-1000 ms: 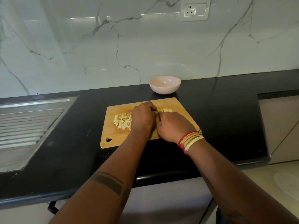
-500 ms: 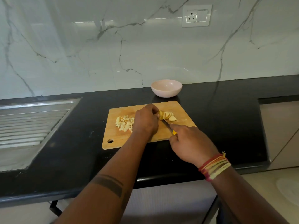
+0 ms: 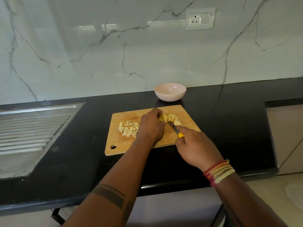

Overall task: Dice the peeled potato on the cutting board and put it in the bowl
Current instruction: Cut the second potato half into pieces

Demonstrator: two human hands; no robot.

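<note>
Open black counter [image 3: 229, 122] right of cutting board [image 3: 124, 143] & toward bowl [image 3: 170, 92]. Blocked on board: diced pile [image 3: 128, 128] left, slices [image 3: 170, 117] far side (both hands mid-board).

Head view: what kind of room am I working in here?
Most likely a home kitchen. A black counter runs along a marble-look wall, a steel drainboard is set into it at left, and a cutting board with diced potato sits before a bowl.
</note>
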